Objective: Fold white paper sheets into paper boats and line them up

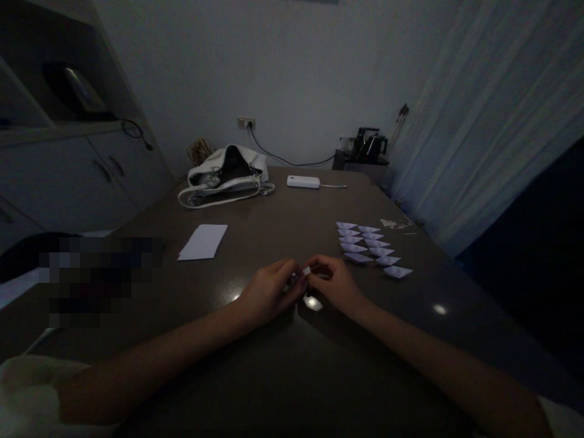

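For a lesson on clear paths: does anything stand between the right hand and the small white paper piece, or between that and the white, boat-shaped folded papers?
Nothing visible separates the right hand from the small white paper piece, which it touches. Toward the boat-shaped papers, only that hand lies between, just right of the piece.

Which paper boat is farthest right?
The front paper boat in the right-hand row: it sits lowest in view and juts right past all the others.

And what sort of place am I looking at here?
Probably a home room or small office; I can't tell which. Cabinets stand on the left, a pale curtain hangs on the right, and what looks like a kettle sits beyond the table.
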`<state>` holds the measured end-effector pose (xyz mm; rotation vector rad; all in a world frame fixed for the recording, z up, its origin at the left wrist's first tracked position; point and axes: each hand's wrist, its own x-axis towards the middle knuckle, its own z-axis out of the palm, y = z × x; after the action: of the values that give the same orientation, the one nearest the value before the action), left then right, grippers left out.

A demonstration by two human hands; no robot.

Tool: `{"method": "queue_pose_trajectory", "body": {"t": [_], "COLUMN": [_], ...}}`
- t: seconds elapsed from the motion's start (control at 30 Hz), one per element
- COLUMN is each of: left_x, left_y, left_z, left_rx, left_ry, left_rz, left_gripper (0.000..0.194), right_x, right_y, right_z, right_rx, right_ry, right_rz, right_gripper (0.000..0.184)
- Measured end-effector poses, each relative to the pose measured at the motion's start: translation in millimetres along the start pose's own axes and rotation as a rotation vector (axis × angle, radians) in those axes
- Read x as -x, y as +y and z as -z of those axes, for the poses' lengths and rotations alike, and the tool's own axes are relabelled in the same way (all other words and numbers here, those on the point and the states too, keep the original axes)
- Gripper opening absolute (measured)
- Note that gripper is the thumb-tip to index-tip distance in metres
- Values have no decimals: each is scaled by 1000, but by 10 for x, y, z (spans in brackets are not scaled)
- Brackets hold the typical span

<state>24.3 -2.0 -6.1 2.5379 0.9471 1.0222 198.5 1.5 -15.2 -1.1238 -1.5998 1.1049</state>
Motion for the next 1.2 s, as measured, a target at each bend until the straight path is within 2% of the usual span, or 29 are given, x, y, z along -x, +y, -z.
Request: {"method": "queue_pose_trajectory", "body": {"t": [0.17, 0.23, 0.4, 0.53, 0.63, 0.77, 0.83, 0.97, 1.2], "left_x": [-61, -77, -88, -90, -86, -76, -70, -48, 10], "left_y": [-62, -103, -152, -157, -146, -120, -111, -90, -26], "left_z": [-1, -6, -8, -10, -4, 23, 29, 10, -37], "left_rx": [350, 472, 657, 691, 624, 277, 137, -39, -318], "left_ry": [1, -24, -64, -83, -44, 61, 71, 59, 74], "left_rz": [310, 386, 462, 457, 409, 189, 103, 43, -157], "left_gripper": [17, 21, 21, 19, 19, 16, 11, 7, 17], "right_x": [-21, -13, 38, 51, 32, 7, 5, 14, 17], "right_y": [32, 27, -33, -56, -32, 12, 19, 0, -31], "right_z": [18, 19, 23, 22, 18, 10, 3, -17, -31], "right_rx": [-40, -32, 117, 111, 84, 64, 59, 99, 122], "right_ry": [11, 2, 7, -17, 1, 30, 35, 56, 24], "right_rz": [54, 70, 132, 129, 113, 79, 72, 81, 66], "right_gripper": [6, 8, 5, 9, 12, 12, 13, 13, 9]}}
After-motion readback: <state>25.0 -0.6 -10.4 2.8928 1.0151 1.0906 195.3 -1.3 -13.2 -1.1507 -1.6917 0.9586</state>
